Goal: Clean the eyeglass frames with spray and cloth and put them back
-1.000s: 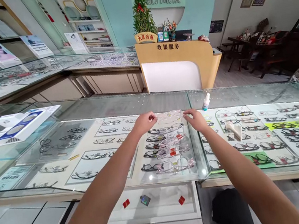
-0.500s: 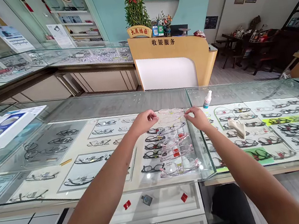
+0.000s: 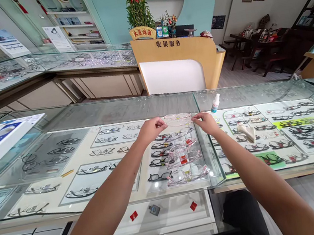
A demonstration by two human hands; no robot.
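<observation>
At the back of the glass display case, a pair of clear, pinkish eyeglasses (image 3: 178, 122) stretches between my two hands. My left hand (image 3: 153, 129) is closed in a pinch at its left end. On the other side, my right hand (image 3: 205, 122) pinches its right end, beside the glass divider. Just behind lies another pale pink pair (image 3: 172, 117). Nearer to me are rows of frames, such as a dark pair (image 3: 160, 177) and a large clear pink pair (image 3: 188, 175) at the front. The fine contact of the fingertips is too small to make out.
The glass display case (image 3: 169, 101) spans the view, its vertical divider (image 3: 206, 141) right of the hands. A spray bottle (image 3: 215, 104) and a whitish object (image 3: 247, 134) rest on the right side. White boxes (image 3: 0, 141) sit left. Below, a drawer (image 3: 175, 219) holds small red pieces.
The camera view has shifted slightly. My hands keep nearly the same pinch at the ends of the clear eyeglasses, with little other visible change.
</observation>
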